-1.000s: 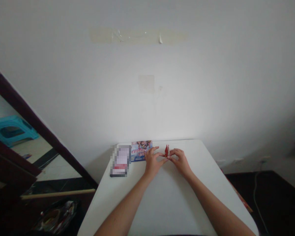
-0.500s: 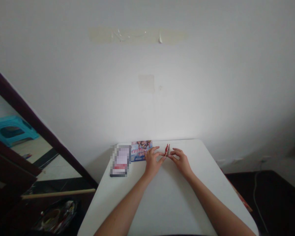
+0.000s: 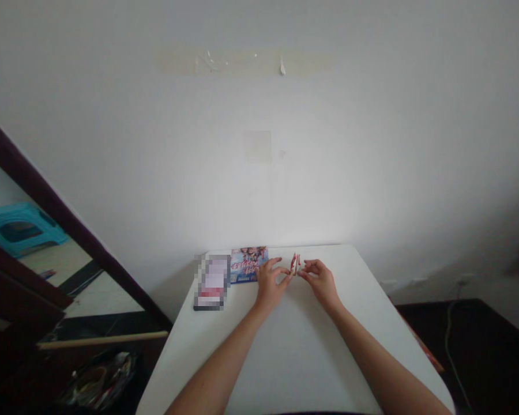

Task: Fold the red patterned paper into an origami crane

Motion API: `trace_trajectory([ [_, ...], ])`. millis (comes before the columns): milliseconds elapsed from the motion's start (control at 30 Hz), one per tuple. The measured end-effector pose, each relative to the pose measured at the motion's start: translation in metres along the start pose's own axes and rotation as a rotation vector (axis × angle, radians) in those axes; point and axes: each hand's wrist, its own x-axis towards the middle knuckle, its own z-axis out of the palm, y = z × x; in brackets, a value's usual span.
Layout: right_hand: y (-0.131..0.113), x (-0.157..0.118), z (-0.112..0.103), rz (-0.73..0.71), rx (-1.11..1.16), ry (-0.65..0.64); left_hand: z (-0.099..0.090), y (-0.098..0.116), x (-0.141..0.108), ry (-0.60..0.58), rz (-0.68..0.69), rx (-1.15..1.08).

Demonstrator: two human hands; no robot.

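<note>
Near the far side of the white table (image 3: 311, 346), small red-and-white folded paper pieces (image 3: 293, 264) stand upright on edge between my hands. My left hand (image 3: 271, 285) has thumb and index finger closed on the left piece at its base, the other fingers spread. From the other side, my right hand (image 3: 322, 282) pinches at the lower edge of the right piece, its fingers curled. A narrow gap shows between the pieces; whether they are joined at the bottom I cannot tell. A colourful printed leaflet (image 3: 244, 266) lies just left of my left hand.
A phone (image 3: 211, 282), its picture pixelated, lies at the table's left edge. The white wall (image 3: 259, 196) rises right behind the table. On the left are a dark-framed mirror (image 3: 69, 202) reflecting a blue stool, and a bag of things (image 3: 101, 380) on the floor.
My right hand has shifted slightly right, and the gap between the upright paper pieces looks wider. My left hand stays nearly in place.
</note>
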Motion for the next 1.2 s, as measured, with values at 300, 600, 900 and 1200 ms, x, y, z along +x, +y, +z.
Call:
trace_trajectory([
  [300, -0.0018, -0.0036, 0.0017, -0.093, -0.054, -0.038, 0.0009, -0.0011, -0.0005, 0.016, -0.028, 0.041],
  [600, -0.0016, -0.0056, 0.0035, -0.114, -0.083, -0.086, 0.0035, -0.0076, 0.0013, 0.035, -0.034, 0.015],
  [900, 0.0026, -0.0029, 0.0013, -0.089, -0.097, -0.121, 0.0016, -0.0046, 0.0015, 0.02, -0.034, -0.004],
  [1200, 0.0018, -0.0017, -0.0019, -0.148, -0.134, -0.142, -0.0002, -0.0022, -0.0006, 0.04, -0.013, 0.032],
])
